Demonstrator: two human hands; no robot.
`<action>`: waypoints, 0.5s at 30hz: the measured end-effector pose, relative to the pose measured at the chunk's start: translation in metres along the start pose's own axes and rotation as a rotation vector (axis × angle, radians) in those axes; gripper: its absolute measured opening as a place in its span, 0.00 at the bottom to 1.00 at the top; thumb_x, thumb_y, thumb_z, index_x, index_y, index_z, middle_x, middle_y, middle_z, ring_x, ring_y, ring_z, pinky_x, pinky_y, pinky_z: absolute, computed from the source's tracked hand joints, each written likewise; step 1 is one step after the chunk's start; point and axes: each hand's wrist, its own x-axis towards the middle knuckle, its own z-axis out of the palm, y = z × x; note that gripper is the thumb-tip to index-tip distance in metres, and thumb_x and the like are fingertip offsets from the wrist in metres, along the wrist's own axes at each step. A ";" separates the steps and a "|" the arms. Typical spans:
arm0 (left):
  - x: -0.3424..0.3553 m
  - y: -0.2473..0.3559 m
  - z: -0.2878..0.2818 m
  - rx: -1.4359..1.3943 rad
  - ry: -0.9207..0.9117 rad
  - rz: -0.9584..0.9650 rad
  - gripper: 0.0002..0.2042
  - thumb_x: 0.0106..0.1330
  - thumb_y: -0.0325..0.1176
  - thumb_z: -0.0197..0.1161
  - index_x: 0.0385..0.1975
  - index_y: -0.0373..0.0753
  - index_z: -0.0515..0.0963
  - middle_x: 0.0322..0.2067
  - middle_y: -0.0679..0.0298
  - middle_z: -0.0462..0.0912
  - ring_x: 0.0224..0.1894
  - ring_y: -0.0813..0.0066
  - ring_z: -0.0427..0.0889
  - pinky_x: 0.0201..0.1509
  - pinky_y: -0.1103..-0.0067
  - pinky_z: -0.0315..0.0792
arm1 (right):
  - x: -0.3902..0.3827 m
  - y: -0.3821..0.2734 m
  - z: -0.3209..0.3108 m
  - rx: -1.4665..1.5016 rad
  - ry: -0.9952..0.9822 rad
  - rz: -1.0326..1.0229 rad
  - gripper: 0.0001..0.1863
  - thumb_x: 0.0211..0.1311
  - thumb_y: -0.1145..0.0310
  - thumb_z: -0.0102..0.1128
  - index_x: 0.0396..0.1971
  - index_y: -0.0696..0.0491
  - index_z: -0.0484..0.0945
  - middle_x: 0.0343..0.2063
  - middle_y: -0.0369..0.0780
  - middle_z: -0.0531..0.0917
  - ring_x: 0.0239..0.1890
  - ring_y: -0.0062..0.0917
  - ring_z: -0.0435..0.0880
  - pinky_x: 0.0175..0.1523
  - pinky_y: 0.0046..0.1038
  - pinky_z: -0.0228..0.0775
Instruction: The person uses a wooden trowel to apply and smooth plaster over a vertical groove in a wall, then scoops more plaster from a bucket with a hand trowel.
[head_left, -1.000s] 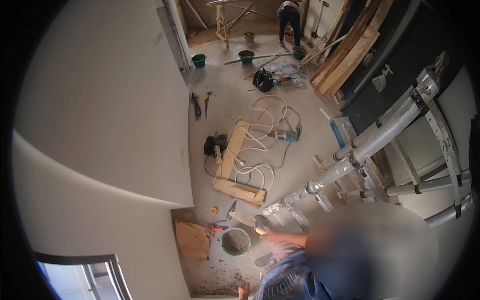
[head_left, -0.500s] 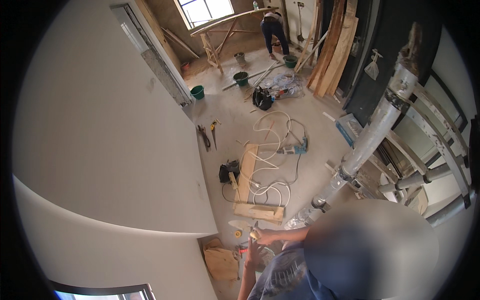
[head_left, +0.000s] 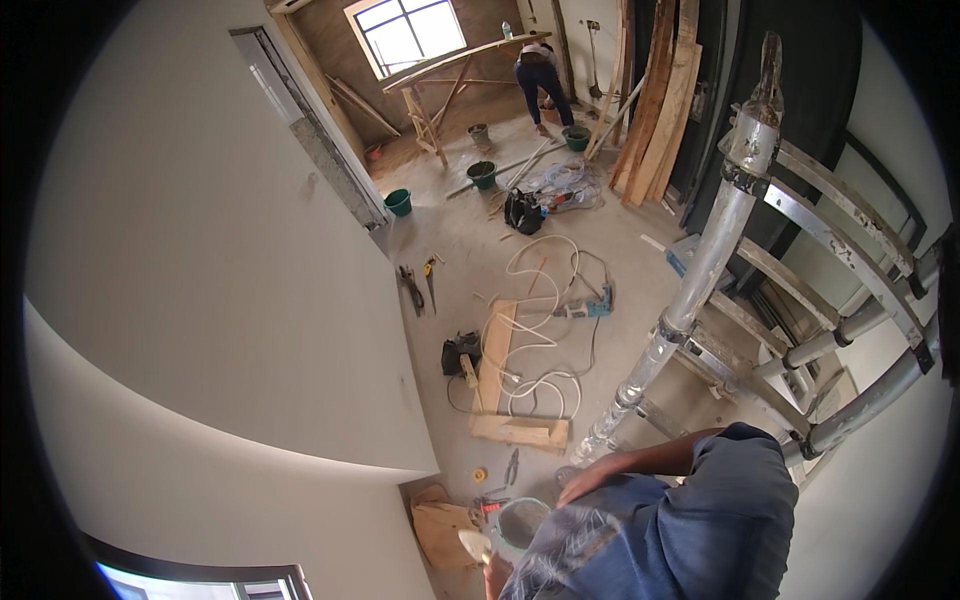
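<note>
In the curled fingers of the left hand, one trowel is held, just left of one near bucket; the right hand's grip cannot be told. Room is bounded by wall and scaffold; farther off, three green buckets are seen.

The pale-rimmed round bucket holds grey mortar; left of it, the trowel is cream and the crumpled bag tan; right of it, the cloth shirt is dark blue (grey-patterned in front).

A wide head-worn fisheye looks down, the shirt near, the window far ahead.
</note>
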 end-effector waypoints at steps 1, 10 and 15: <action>-0.004 -0.011 -0.007 0.089 0.022 -0.010 0.23 0.62 0.37 0.64 0.52 0.31 0.67 0.35 0.57 0.79 0.36 0.65 0.81 0.38 0.71 0.74 | -0.013 0.023 0.002 -0.023 0.069 -0.034 0.30 0.74 0.50 0.39 0.62 0.60 0.67 0.61 0.47 0.70 0.65 0.32 0.65 0.70 0.31 0.51; 0.010 -0.079 -0.018 0.732 0.010 -0.027 0.20 0.61 0.38 0.65 0.45 0.30 0.70 0.28 0.59 0.78 0.30 0.67 0.79 0.31 0.72 0.72 | -0.177 0.080 0.157 -0.708 0.593 0.602 0.15 0.67 0.64 0.50 0.48 0.56 0.75 0.42 0.48 0.80 0.44 0.45 0.80 0.50 0.42 0.72; 0.025 -0.098 -0.034 0.952 -0.099 0.114 0.18 0.60 0.38 0.65 0.41 0.30 0.72 0.24 0.60 0.77 0.26 0.68 0.79 0.27 0.72 0.72 | -0.209 0.092 0.207 -0.461 0.402 0.027 0.17 0.67 0.60 0.51 0.46 0.56 0.77 0.40 0.46 0.81 0.43 0.40 0.80 0.48 0.41 0.72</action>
